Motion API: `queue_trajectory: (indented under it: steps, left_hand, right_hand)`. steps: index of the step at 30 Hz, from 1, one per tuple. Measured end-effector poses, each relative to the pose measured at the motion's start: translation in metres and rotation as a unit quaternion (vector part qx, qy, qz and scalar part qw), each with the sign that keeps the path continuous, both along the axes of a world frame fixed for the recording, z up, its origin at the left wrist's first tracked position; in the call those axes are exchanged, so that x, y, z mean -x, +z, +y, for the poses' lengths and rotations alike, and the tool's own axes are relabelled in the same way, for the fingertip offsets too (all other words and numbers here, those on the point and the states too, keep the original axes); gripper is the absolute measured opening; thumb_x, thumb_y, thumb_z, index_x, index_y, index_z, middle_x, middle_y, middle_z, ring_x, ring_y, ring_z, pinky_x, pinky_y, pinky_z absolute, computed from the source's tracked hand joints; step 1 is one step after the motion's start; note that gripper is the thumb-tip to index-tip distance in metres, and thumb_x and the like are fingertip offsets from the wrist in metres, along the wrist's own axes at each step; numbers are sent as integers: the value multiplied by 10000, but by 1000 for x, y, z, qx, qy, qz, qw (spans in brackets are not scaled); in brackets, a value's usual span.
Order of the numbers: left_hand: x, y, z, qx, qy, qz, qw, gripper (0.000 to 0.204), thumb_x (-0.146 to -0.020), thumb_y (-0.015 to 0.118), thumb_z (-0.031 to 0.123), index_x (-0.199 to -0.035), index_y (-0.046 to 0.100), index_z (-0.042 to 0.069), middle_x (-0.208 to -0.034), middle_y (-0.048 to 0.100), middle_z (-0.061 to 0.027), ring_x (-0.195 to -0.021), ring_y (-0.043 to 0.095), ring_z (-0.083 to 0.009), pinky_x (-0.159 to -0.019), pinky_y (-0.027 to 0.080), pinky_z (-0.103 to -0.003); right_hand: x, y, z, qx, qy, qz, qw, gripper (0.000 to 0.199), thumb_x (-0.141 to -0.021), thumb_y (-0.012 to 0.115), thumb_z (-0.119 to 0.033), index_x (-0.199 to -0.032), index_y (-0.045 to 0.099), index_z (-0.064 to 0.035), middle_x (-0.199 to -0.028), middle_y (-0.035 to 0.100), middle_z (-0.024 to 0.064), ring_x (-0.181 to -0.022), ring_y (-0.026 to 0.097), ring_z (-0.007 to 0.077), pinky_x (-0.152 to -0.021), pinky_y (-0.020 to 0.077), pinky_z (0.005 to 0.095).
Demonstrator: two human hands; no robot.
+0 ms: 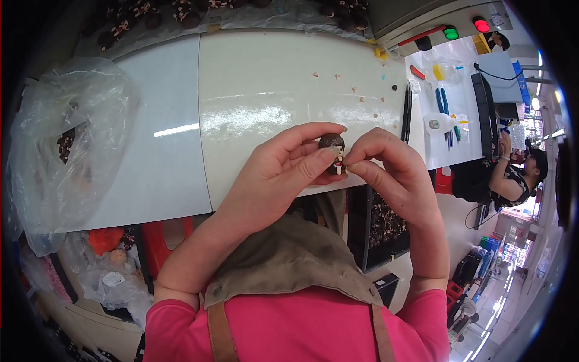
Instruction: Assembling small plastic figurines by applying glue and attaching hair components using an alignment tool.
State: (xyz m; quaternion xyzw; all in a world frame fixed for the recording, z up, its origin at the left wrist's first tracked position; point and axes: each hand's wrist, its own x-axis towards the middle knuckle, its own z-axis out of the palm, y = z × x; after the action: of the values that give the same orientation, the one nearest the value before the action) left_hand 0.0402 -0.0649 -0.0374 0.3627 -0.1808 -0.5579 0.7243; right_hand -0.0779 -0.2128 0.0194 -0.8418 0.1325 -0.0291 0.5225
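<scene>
Over the front edge of the white table [253, 78], my left hand [268, 172] holds a small figurine [330, 142] between thumb and fingers. The figurine is upright, with a rounded dark brown head top and a pale front with a touch of red. My right hand [395, 166] meets it from the right, thumb and forefinger pinched at the figurine's side. Whatever sits between those fingertips is too small and covered to name. Several tiny pale pieces [362, 99] lie scattered on the table beyond my hands.
Many similar brown figures [187, 15] lie along the far edge. A clear plastic bag [90, 151] covers the left side. Blue-handled pliers [442, 101] and a white bottle [439, 123] lie at right. A black tray [386, 226] of small parts is below. A person [512, 181] sits farther right.
</scene>
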Motion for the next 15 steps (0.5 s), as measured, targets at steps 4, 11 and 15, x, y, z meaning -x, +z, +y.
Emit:
queue_trajectory:
  steps: [4,11,15]
  left_hand:
    - [-2,1,0,2,-11,13,1000,326,-933,469,115,-1237,451,-2,-1015,575,-78,-932,595,-166,-849,508,-288]
    - [-2,2,0,-2,-21,-7,1000,326,-933,463,103,-1242,444,-1,-1020,571,-77,-946,588,-166,-854,505,-290]
    - [1,-1,-1,3,-14,-19,1000,347,-942,433,99,-1274,409,-2,-1051,561,-95,-997,559,-164,-894,481,-313]
  right_hand:
    - [-3,4,1,119,31,-31,992,96,-760,627,17,-844,589,-9,-801,584,68,-776,561,190,-716,439,282]
    - [-4,7,3,151,36,-50,987,105,-738,632,25,-829,604,-17,-786,598,69,-776,580,204,-700,452,291]
    - [4,-5,3,50,-10,-65,997,116,-788,596,35,-897,579,1,-843,592,73,-801,578,164,-725,456,270]
